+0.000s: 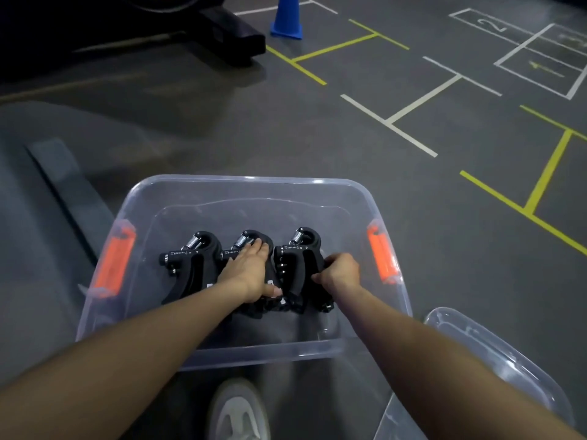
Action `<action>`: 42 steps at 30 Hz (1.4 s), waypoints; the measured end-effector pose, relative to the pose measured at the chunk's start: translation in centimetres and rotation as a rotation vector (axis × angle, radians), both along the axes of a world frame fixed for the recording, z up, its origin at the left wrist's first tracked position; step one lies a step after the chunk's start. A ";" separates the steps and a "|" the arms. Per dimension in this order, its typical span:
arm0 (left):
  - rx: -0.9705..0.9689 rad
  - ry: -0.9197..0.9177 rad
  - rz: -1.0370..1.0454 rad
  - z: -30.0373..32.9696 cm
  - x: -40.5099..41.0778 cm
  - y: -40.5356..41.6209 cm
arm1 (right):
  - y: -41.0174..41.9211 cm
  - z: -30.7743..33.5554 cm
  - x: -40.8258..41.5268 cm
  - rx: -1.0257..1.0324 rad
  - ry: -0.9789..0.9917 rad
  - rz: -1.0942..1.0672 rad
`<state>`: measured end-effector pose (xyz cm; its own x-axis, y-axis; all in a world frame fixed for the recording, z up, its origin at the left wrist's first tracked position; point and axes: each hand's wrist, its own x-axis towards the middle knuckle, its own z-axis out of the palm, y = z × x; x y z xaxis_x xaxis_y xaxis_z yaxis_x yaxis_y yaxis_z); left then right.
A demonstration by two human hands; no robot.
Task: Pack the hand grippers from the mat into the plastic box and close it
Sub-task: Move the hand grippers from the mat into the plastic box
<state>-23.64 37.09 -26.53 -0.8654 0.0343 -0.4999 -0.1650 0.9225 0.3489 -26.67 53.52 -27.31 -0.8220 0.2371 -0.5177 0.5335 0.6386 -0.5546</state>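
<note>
A clear plastic box (244, 352) with orange side latches (116, 258) stands open on the grey floor. Three black hand grippers with steel springs lie side by side in it. My left hand (251, 271) rests flat on the middle hand gripper (262, 239), fingers straight. My right hand (338, 269) grips the handle of the right hand gripper (300, 258), fingers curled round it. The left hand gripper (190, 268) lies untouched. The clear lid (495, 354) lies at the box's lower right, partly under my right forearm.
A grey mat (47, 192) lies left of the box. A blue cone (286, 17) and dark gym equipment (127, 30) stand at the far side. Yellow and white lines mark the floor on the right. My shoe (238, 411) is just in front of the box.
</note>
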 end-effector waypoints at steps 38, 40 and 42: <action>-0.288 0.312 0.890 13.8 29.8 -37.9 | -48.2 12.3 20.7 -0.323 0.201 1.012; -0.319 0.315 0.941 13.7 31.8 -39.7 | -50.4 11.8 22.4 -0.363 0.171 1.027; -0.345 0.318 0.985 13.3 33.9 -41.5 | -52.3 11.2 23.8 -0.374 0.132 1.046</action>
